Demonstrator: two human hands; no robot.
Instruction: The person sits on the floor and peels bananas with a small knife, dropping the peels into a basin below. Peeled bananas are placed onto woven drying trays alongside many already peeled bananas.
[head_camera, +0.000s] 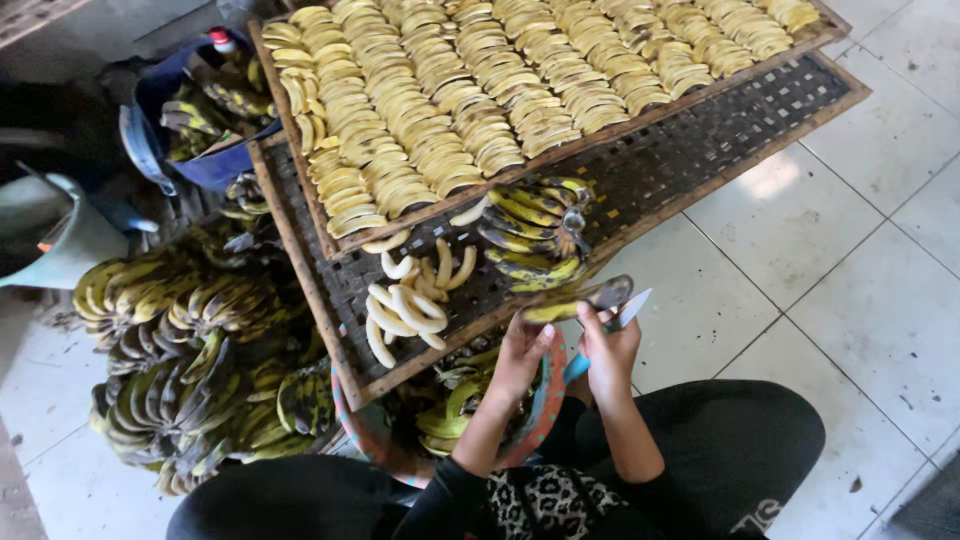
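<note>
Fingers of left hand (520, 352) grip banana (560, 309); right hand (608, 350) clasps knife (612, 328).

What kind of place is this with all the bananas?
Probably a small home workshop for drying bananas: a tiled floor, woven trays lined with sliced banana, and heaps of whole bunches.

The upper tray (300, 160) of sliced bananas is cut off by the top edge. The basket (545, 400) is largely hidden behind the forearms. The knife (620, 318) handle is concealed within the right hand (610, 350).
</note>
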